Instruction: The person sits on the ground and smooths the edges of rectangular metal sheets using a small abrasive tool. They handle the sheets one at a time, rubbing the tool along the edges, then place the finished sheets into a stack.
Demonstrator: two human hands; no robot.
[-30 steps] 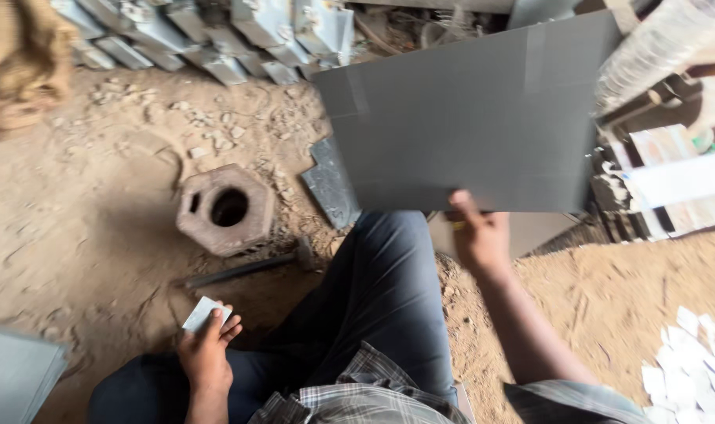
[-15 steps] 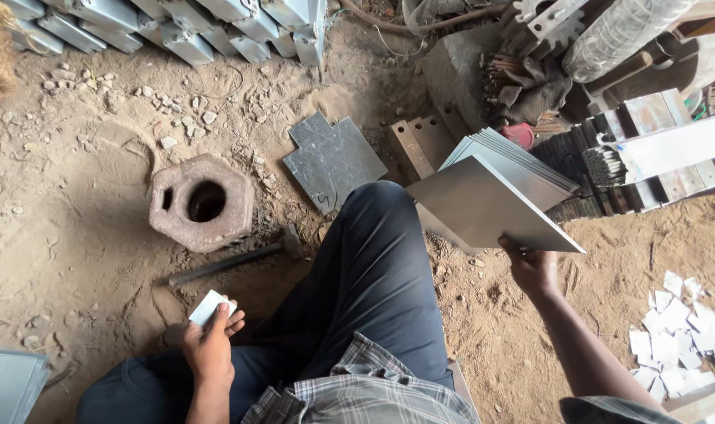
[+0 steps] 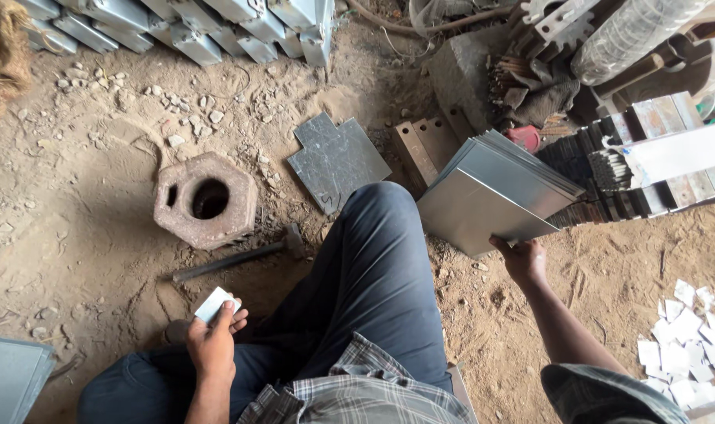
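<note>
My right hand (image 3: 522, 259) grips the near corner of a grey metal sheet (image 3: 475, 213). The sheet lies tilted on a stack of similar sheets (image 3: 522, 169) to the right of my raised knee (image 3: 377, 228). My left hand (image 3: 213, 345) rests low by my left leg and holds a small white rectangular piece (image 3: 214, 303) between thumb and fingers.
A rusty hexagonal block with a round hole (image 3: 206, 200) sits on the dirt, a hammer (image 3: 243, 253) lying just below it. A notched flat plate (image 3: 336, 159) lies ahead. Folded metal parts (image 3: 184, 31) line the top; white scraps (image 3: 683, 338) pile at the right.
The large sheet, held up flat before the camera a second ago, has come down to the right onto the stack. My left hand has stayed in place.
</note>
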